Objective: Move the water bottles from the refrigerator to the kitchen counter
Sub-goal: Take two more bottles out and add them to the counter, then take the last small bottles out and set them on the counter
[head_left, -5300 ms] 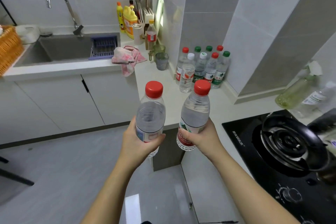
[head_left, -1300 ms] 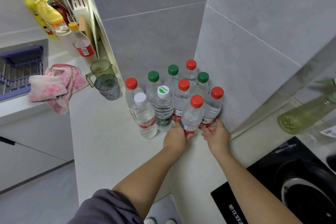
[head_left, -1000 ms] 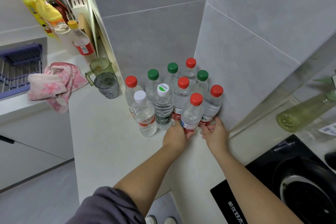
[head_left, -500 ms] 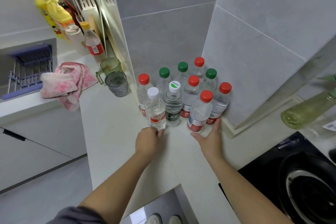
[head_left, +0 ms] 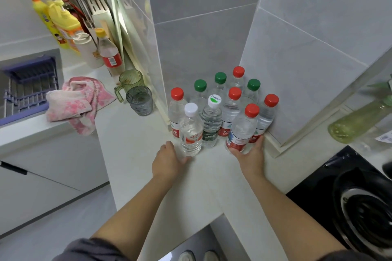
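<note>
Several clear water bottles [head_left: 230, 110] with red, green and white caps stand packed together in the corner of the white kitchen counter [head_left: 131, 154]. My left hand [head_left: 167, 160] rests on the counter with its fingers cupped against the base of the front white-capped bottle [head_left: 191, 131], not wrapped round it. My right hand [head_left: 251, 155] lies spread against the bases of the front red-capped bottle [head_left: 240, 131] and the red-capped bottle [head_left: 266, 118] beside the wall. No bottle is lifted. The refrigerator is out of view.
A grey glass [head_left: 140, 100] and a green mug [head_left: 129, 81] stand left of the bottles, near a pink cloth [head_left: 78, 104]. Detergent bottles [head_left: 63, 23] and a utensil holder stand behind. A black gas hob [head_left: 350, 193] fills the right; a green spray bottle [head_left: 358, 121] lies behind it.
I carried two red-capped bottles to the counter and set them into the group. My left hand then left the front red-capped bottle and moved left to the white-capped one.
</note>
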Available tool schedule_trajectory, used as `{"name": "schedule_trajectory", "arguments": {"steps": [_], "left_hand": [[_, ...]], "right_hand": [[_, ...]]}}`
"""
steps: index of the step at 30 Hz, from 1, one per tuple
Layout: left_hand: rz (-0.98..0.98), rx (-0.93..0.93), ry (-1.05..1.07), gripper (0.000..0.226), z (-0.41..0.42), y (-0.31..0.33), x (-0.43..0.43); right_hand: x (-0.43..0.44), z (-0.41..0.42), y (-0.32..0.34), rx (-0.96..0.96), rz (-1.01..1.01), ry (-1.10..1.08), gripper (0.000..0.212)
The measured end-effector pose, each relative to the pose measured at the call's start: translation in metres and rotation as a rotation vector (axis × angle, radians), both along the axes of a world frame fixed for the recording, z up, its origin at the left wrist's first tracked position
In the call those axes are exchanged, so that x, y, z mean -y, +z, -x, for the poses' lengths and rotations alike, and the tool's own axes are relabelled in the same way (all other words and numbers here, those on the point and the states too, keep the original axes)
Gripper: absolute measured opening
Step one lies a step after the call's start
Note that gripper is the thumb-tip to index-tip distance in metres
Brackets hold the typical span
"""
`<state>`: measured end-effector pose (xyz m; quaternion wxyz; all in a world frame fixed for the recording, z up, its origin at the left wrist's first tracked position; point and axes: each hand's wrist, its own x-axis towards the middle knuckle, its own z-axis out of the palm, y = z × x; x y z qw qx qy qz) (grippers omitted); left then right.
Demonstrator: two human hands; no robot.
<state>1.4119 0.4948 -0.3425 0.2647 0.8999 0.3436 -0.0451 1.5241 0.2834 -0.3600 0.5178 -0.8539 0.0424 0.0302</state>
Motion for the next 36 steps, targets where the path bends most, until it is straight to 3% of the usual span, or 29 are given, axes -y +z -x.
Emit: {"name": "schedule_trajectory", "arguments": {"steps": [2,4,8,20,25,30,36], "left_hand": [[0.064,0.035,0.032,0.093,-0.001,-0.001,-0.011],[0.135,0.076,-0.022,0.107,-0.006,-0.002,-0.016],[0.143,0.168,-0.158,0.104,-0.013,-0.005,-0.014],[0.219,0.2,-0.152,0.114,-0.003,0.0,-0.017],[0.06,0.017,-0.136,0.117,0.038,0.005,-0.005],[-0.121,-0.001,-0.162,0.107,0.099,0.017,0.032],[-0.302,-0.023,-0.128,0.1,0.176,0.041,0.089]], "right_hand": [[0.002,0.001,0.002,0.003,-0.004,0.004,0.113],[0.003,0.002,0.004,0.009,0.001,0.002,0.111],[0.002,0.003,0.006,0.014,0.0,0.002,0.108],[0.006,0.01,0.02,0.007,0.001,0.064,0.11],[0.021,0.035,0.026,-0.035,0.077,0.23,0.12],[0.042,0.082,0.026,-0.072,0.226,0.459,0.113],[0.068,0.138,0.045,0.052,0.411,0.802,0.103]]}}
